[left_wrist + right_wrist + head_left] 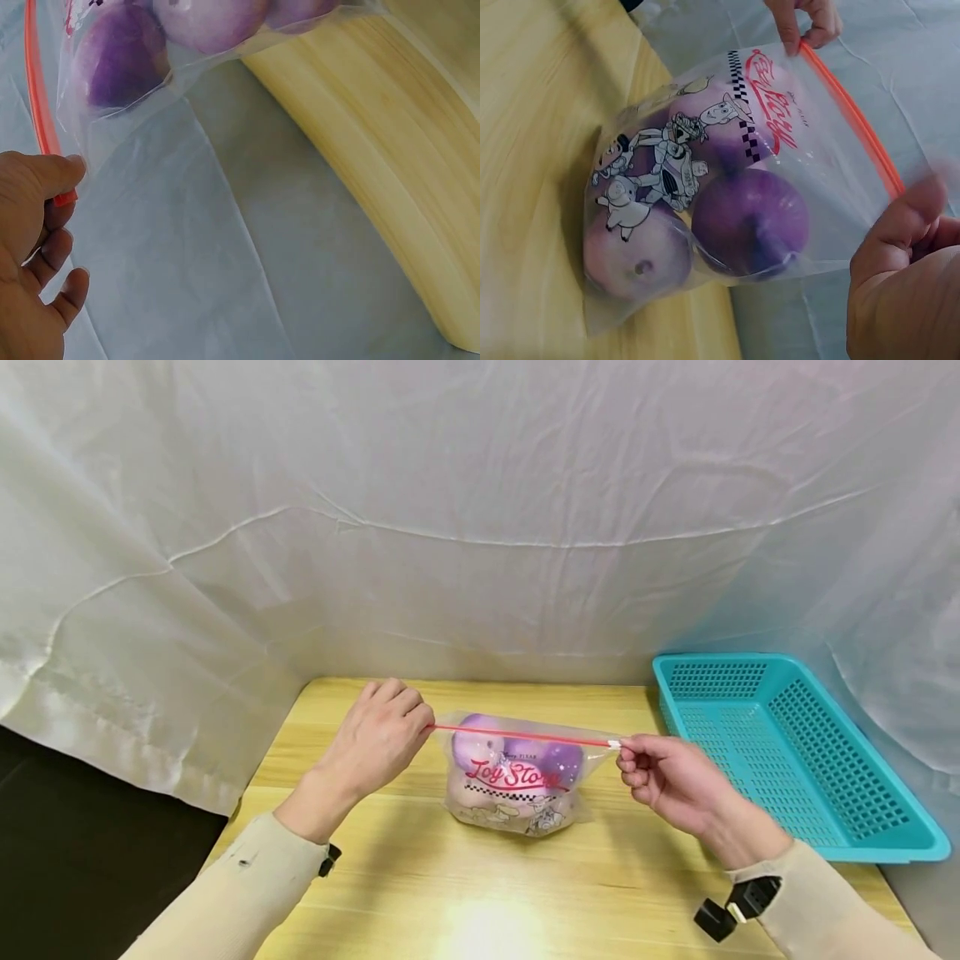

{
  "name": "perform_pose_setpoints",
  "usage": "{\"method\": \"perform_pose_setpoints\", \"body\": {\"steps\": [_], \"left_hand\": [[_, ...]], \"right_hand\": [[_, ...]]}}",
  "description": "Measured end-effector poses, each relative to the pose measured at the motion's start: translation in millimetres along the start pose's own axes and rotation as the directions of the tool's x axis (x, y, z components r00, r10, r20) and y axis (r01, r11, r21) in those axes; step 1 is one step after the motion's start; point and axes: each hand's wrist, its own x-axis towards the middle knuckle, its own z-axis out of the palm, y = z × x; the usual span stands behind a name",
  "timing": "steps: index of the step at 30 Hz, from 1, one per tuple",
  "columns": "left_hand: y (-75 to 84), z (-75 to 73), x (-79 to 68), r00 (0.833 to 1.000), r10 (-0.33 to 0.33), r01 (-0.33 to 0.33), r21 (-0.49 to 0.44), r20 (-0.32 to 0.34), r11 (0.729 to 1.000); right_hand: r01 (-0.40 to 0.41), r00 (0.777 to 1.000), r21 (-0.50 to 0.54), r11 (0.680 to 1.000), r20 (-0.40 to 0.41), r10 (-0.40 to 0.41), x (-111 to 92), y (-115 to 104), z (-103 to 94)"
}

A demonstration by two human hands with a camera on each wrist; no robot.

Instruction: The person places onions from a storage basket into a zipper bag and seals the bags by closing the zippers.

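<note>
A clear slider zip bag (517,814) with red Toy Story lettering stands upright on the wooden table. Inside it are several round purple-and-white vegetables (750,217) that look like onions. My left hand (382,731) pinches the left end of the red zip strip (41,97) between thumb and forefinger. At the opposite end, my right hand (675,781) pinches the bag's corner by the white slider (614,744). Between both hands the strip is stretched straight along the top. In the right wrist view, the thumb covers that end of the strip.
To the right sits a turquoise plastic basket (825,852) with perforated sides, just beyond my right hand. Pale fabric (487,593) hangs behind the wooden table (420,893) and at its sides. A dark area (90,827) lies past the table's left edge.
</note>
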Motion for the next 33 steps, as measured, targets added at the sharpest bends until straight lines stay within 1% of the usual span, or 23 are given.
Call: {"method": "perform_pose_setpoints", "body": {"steps": [2,5,9,14,17,19,22,29,33], "left_hand": [[-0.3,0.7,-0.6,1.000,-0.001,0.001,0.005,-0.001,1.000],[-0.5,0.9,-1.1,1.000,-0.005,0.005,0.007,-0.002,1.000],[-0.7,0.1,-1.1,1.000,-0.008,0.008,-0.003,0.000,1.000],[-1.4,-0.4,-1.2,1.000,-0.005,0.005,-0.009,0.002,1.000],[-2.4,-0.1,-2.4,1.000,0.001,-0.001,-0.008,-0.001,1.000],[-3.5,0.8,-3.3,1.000,0.009,-0.009,-0.010,-0.009,1.000],[-5.4,2.8,-4.3,0.999,0.025,-0.025,-0.015,-0.024,1.000],[-9.1,9.2,-5.4,0.994,0.079,-0.080,-0.013,-0.072,0.997],[-9.9,11.6,-6.2,0.991,0.098,-0.099,-0.008,-0.091,0.995]], "right_hand": [[-0.012,1.000,-0.039,0.999,-0.004,0.012,-1,-1,0.2],[-0.025,1.000,-0.100,0.995,0.011,0.026,-2,-2,-1.1],[-0.032,0.998,-0.141,0.989,0.044,0.038,-3,-4,-3.8],[-0.057,0.992,-0.139,0.989,0.106,0.073,-2,-5,-6.2],[-0.055,0.987,-0.120,0.991,0.144,0.073,-2,-5,-7.5],[-0.047,0.986,-0.113,0.993,0.153,0.064,-2,-5,-8.0],[-0.033,0.989,-0.123,0.992,0.138,0.050,-3,-5,-7.8],[0.002,0.999,-0.160,0.987,0.050,0.006,-2,-2,-3.5],[0.002,1.000,-0.171,0.985,0.011,-0.001,0,-1,-1.9]]}}
